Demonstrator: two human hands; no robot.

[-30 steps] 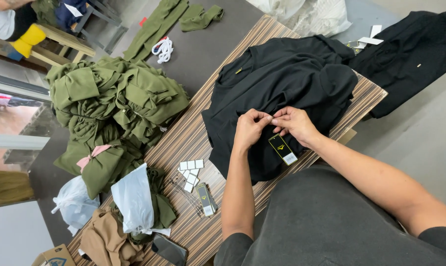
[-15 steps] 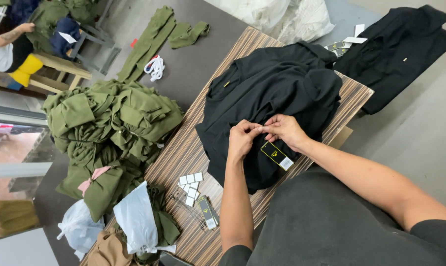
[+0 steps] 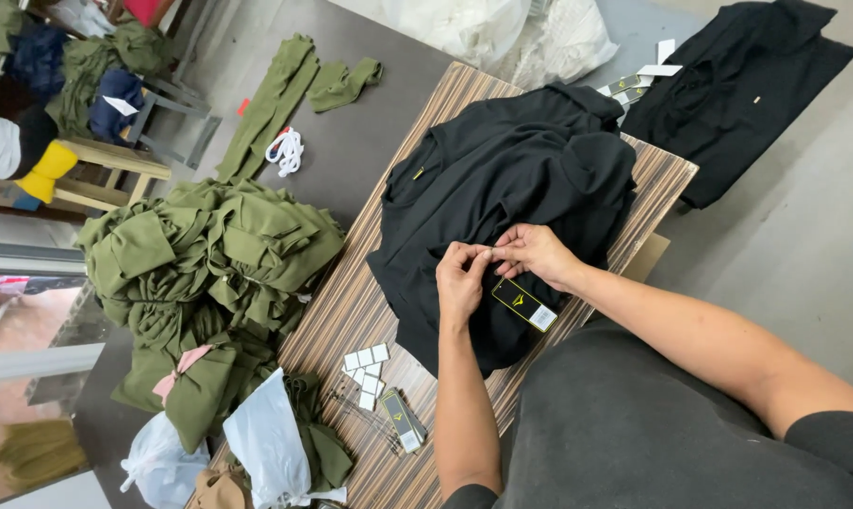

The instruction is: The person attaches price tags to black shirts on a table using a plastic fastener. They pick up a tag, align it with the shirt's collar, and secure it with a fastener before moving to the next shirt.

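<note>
A black garment (image 3: pixel 511 179) lies bunched on a striped wooden table (image 3: pixel 351 311). My left hand (image 3: pixel 461 280) and my right hand (image 3: pixel 536 254) meet over its lower part, fingertips pinched together on the fabric and the string of a hang tag. The black hang tag (image 3: pixel 523 303) with a yellow mark and a white end lies on the garment just below my right hand.
A heap of olive green garments (image 3: pixel 209 273) fills the table's left side. Small white labels (image 3: pixel 365 368) and a stack of black tags (image 3: pixel 401 418) lie near the front edge. White plastic bags (image 3: pixel 266 438) sit at lower left. Another black garment (image 3: pixel 737 85) lies on the floor at upper right.
The view has shifted slightly. Both hands stay pinched together at the same spot on the black garment, with the hang tag beneath them.
</note>
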